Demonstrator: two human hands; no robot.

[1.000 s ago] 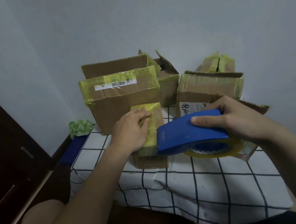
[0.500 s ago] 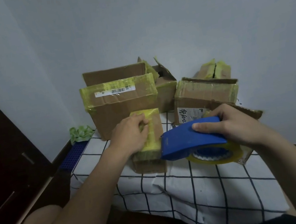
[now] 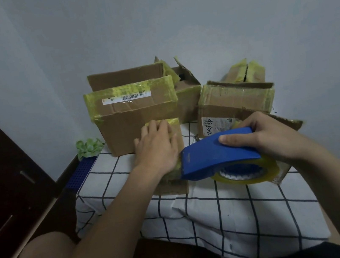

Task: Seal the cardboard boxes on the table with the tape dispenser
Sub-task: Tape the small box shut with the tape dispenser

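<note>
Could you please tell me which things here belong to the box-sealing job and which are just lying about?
In the job: small box under the left hand; tape dispenser in the right hand; other cardboard boxes.
Lying about: green bundle; blue grid panel; dark cabinet.

A white cloth (image 3: 234, 214) with a dark grid pattern hung over the near edge. A pale wall (image 3: 169, 17) stood behind. At left was a dark wooden door (image 3: 1, 155) with a slim handle (image 3: 27, 176). Near its foot a crumpled green thing (image 3: 89, 147) lay beside a blue lattice panel (image 3: 78, 173).
</note>
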